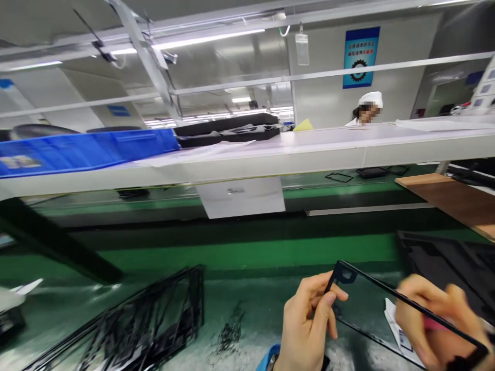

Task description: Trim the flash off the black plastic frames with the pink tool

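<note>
My left hand (307,322) pinches one corner of a thin black rectangular frame (377,282) between thumb and fingers. The frame is tilted, its long bar running down to the lower right. My right hand (435,299) is behind that long bar, blurred by motion, with its fingers bent inward. A pinkish patch shows near its palm; what it holds, if anything, cannot be made out. Under the hands, a white paper or bag with print (396,324) lies on the green bench (263,304).
Stacked black frames (198,299) lie left of my hands, beside a tangle of thin black strands (231,330). Dark flat panels (444,263) lie at right under a brown board (456,198). Overhead, a white shelf (328,154) carries a blue bin (88,149). Beyond is a person in a white cap (370,99).
</note>
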`<state>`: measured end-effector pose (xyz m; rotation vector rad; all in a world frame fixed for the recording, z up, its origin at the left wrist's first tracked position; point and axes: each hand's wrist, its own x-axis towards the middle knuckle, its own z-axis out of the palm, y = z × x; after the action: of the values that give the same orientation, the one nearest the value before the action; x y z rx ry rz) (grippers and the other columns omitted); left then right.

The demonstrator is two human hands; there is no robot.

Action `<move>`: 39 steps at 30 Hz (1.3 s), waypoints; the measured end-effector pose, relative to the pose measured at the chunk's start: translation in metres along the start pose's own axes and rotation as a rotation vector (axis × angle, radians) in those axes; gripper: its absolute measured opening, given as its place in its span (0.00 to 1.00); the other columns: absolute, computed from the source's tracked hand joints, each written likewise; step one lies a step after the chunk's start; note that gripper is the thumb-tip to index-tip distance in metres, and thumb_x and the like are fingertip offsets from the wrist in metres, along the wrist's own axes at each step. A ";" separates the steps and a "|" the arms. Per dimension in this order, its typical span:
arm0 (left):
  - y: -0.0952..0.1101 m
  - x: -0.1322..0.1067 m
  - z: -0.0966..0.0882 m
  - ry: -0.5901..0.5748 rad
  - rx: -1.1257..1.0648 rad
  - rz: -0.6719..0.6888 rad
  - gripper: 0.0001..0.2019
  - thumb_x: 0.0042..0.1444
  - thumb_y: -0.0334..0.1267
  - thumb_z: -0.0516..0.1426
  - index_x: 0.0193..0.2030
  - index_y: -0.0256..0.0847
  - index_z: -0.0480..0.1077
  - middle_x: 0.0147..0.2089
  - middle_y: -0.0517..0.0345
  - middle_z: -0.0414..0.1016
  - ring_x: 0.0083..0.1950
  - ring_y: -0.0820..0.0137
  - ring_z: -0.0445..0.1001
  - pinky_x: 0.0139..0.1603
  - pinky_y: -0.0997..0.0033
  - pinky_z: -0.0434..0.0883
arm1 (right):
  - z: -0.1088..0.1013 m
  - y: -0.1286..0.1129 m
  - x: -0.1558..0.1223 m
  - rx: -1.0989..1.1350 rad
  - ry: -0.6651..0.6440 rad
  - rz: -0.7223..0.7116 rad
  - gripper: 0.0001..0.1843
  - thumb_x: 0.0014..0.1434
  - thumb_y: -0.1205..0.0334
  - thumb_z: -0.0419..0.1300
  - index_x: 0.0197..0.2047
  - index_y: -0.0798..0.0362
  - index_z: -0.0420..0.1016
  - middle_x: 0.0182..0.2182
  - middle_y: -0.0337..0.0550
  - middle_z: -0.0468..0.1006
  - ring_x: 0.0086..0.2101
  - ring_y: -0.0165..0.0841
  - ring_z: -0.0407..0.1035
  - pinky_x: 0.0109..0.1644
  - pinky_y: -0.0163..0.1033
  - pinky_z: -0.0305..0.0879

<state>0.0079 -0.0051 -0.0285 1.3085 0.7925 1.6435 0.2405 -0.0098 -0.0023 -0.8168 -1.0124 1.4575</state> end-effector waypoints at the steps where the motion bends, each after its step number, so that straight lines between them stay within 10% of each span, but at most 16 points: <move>1: 0.000 -0.001 0.001 -0.025 0.016 -0.025 0.14 0.76 0.48 0.61 0.61 0.46 0.81 0.42 0.54 0.85 0.18 0.83 0.67 0.17 0.84 0.61 | 0.009 0.000 0.010 0.057 -0.053 -0.002 0.42 0.69 0.20 0.53 0.43 0.53 0.85 0.13 0.41 0.71 0.15 0.29 0.52 0.22 0.35 0.49; 5: 0.009 0.004 -0.001 -0.183 0.217 0.067 0.11 0.75 0.44 0.63 0.55 0.45 0.85 0.37 0.55 0.84 0.22 0.77 0.74 0.20 0.81 0.70 | 0.025 0.003 0.028 -0.100 -0.421 0.044 0.43 0.69 0.23 0.58 0.58 0.58 0.83 0.22 0.43 0.81 0.15 0.23 0.47 0.21 0.33 0.41; 9: 0.020 0.013 -0.004 -0.223 0.565 0.335 0.07 0.71 0.32 0.66 0.52 0.45 0.83 0.38 0.57 0.87 0.35 0.68 0.86 0.37 0.75 0.82 | 0.035 0.003 0.006 -0.523 -0.158 -0.002 0.34 0.74 0.33 0.61 0.63 0.55 0.83 0.25 0.38 0.77 0.27 0.34 0.70 0.36 0.40 0.63; 17: 0.029 0.014 0.000 -0.062 0.767 0.669 0.08 0.67 0.24 0.66 0.43 0.42 0.78 0.39 0.58 0.78 0.38 0.69 0.79 0.41 0.70 0.77 | 0.062 -0.004 -0.012 -0.627 -0.049 0.010 0.37 0.78 0.31 0.51 0.57 0.55 0.86 0.18 0.34 0.75 0.23 0.33 0.69 0.41 0.41 0.69; 31: 0.023 0.002 0.007 -0.093 0.941 0.658 0.10 0.71 0.23 0.59 0.43 0.43 0.73 0.36 0.59 0.77 0.35 0.69 0.75 0.40 0.68 0.72 | 0.057 0.004 -0.015 -0.810 -0.176 -0.210 0.28 0.84 0.47 0.47 0.61 0.54 0.84 0.20 0.36 0.79 0.21 0.31 0.75 0.32 0.34 0.71; 39: 0.023 0.008 0.001 -0.105 0.922 0.664 0.09 0.71 0.24 0.59 0.43 0.44 0.72 0.35 0.59 0.76 0.35 0.69 0.75 0.38 0.68 0.73 | 0.063 -0.005 -0.018 -0.725 -0.033 -0.065 0.41 0.77 0.27 0.47 0.56 0.51 0.88 0.15 0.37 0.77 0.19 0.33 0.72 0.30 0.37 0.71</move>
<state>0.0025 -0.0080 -0.0046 2.4891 1.2029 1.7159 0.1876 -0.0366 0.0266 -1.2539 -1.6108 1.0385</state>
